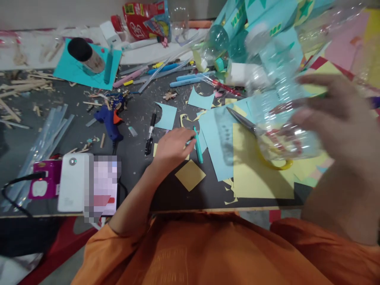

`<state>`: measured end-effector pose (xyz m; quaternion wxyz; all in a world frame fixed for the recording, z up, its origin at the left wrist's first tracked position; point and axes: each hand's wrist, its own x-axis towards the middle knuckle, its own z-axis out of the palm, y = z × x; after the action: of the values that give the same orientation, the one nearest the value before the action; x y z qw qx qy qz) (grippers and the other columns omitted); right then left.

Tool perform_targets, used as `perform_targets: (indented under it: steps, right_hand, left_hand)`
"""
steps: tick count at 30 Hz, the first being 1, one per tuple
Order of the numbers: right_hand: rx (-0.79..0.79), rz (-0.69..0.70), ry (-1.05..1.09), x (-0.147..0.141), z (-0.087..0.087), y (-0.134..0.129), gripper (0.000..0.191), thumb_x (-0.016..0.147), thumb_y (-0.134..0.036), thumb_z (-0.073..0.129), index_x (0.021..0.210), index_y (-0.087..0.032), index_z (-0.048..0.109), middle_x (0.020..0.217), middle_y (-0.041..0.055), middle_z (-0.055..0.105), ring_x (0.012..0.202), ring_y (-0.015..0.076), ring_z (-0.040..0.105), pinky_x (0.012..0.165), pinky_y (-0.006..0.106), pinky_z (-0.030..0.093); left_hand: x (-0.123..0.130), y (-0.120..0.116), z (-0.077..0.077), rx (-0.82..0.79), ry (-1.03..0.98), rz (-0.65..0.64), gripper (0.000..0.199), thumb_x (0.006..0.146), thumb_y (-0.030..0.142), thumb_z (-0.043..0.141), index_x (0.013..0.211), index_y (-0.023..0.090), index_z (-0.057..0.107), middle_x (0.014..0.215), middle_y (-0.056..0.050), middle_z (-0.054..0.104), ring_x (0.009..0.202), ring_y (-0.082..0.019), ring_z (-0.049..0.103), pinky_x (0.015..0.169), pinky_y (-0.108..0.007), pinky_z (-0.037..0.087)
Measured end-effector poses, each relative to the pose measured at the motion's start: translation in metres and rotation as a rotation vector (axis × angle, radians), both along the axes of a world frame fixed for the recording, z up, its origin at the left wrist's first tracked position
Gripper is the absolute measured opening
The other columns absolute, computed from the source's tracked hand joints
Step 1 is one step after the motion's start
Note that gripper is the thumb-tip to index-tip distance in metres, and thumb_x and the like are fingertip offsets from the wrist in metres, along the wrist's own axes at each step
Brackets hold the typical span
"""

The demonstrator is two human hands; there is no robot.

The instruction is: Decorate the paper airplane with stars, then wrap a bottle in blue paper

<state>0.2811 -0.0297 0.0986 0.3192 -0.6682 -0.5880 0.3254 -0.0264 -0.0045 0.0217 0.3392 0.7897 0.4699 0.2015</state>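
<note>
Held up at the right is a clear ribbed plastic bottle [287, 114], with the fingers of my right hand [332, 107] around its side. My left hand [175, 146] rests low over the table, fingers bent, beside a green marker [198, 146]; whether its fingertips hold anything is hidden. Below it lies a yellow paper square [190, 175]. Scissors with yellow handles [242, 118] lie partly behind the bottle, on light blue paper [216, 138] and a yellow sheet [261, 178]. A black pen [151, 134] is left of my left hand.
At the left are a blue glue gun [109, 122], clear glue sticks [44, 146], wooden sticks [23, 88], a white power bank [71, 182] and a phone [107, 182]. Markers, bottles and a red-labelled bottle [142, 21] line the back. The table's front edge [190, 209] is near my body.
</note>
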Motion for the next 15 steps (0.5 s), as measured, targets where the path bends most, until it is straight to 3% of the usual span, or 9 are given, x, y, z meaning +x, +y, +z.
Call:
perform_targets:
  steps: [2,4,6,11,15]
  right_hand:
    - [-0.07,-0.009,0.019,-0.022,-0.015,-0.006,0.077,0.068,-0.072,0.076,0.131,-0.033,0.055,0.091,0.0061,0.067,0.065,0.02,0.062,0.054,0.037,0.052]
    - [-0.101,0.049,0.006,-0.04,-0.033,-0.006,0.076,0.074,-0.07,0.071,0.136,-0.031,0.049,0.1,0.0067,0.065,0.067,0.0188,0.063,0.061,0.04,0.055]
    - [-0.06,0.081,0.037,-0.051,-0.051,-0.002,0.072,0.08,-0.068,0.066,0.137,-0.03,0.045,0.104,0.0076,0.065,0.067,0.0191,0.063,0.06,0.041,0.055]
    - [-0.015,0.146,-0.031,-0.059,-0.08,0.01,0.071,0.082,-0.065,0.066,0.139,-0.029,0.044,0.108,0.0086,0.066,0.065,0.0181,0.063,0.061,0.039,0.055]
    - [-0.024,0.157,-0.071,-0.054,-0.085,0.02,0.069,0.082,-0.063,0.068,0.14,-0.032,0.046,0.108,0.0077,0.067,0.063,0.0171,0.06,0.061,0.038,0.055]
  left_hand:
    - [0.003,-0.001,-0.005,0.128,0.095,-0.227,0.02,0.093,0.028,0.052,0.09,0.021,0.07,0.116,-0.014,0.072,0.113,-0.033,0.065,0.099,-0.05,0.049]
    - [0.004,-0.001,-0.009,0.177,0.095,-0.41,0.017,0.094,0.028,0.056,0.086,0.022,0.069,0.128,-0.014,0.07,0.127,-0.035,0.06,0.111,-0.057,0.042]
    - [0.002,0.001,-0.01,0.172,0.089,-0.495,0.012,0.092,0.031,0.063,0.086,0.022,0.068,0.131,-0.015,0.069,0.132,-0.036,0.058,0.115,-0.059,0.039]
    - [-0.009,0.004,-0.001,0.07,0.161,-0.462,0.024,0.078,0.033,0.08,0.09,0.019,0.065,0.144,-0.018,0.059,0.138,-0.038,0.052,0.118,-0.058,0.036]
    - [-0.015,0.007,0.005,0.009,0.228,-0.393,0.011,0.08,0.012,0.061,0.089,0.019,0.062,0.147,-0.016,0.055,0.141,-0.037,0.048,0.115,-0.053,0.041]
